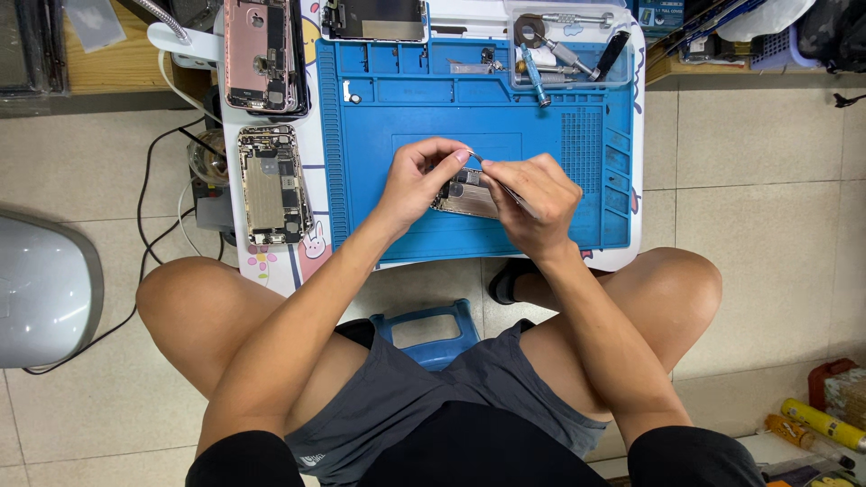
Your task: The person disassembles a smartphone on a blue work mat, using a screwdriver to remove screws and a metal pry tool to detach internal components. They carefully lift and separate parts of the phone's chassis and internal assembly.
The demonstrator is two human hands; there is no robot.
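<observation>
On blue mat (415,108), left hand (417,176) grip closed on half-hidden opened phone (465,194), right hand (532,194) pinching tweezers (501,183)

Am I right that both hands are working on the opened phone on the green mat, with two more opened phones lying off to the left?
Not quite: the mat is blue, not green, as the head view shows. The rest holds: the left hand and right hand are both on the opened phone, and two more opened phones lie to the left.
</observation>
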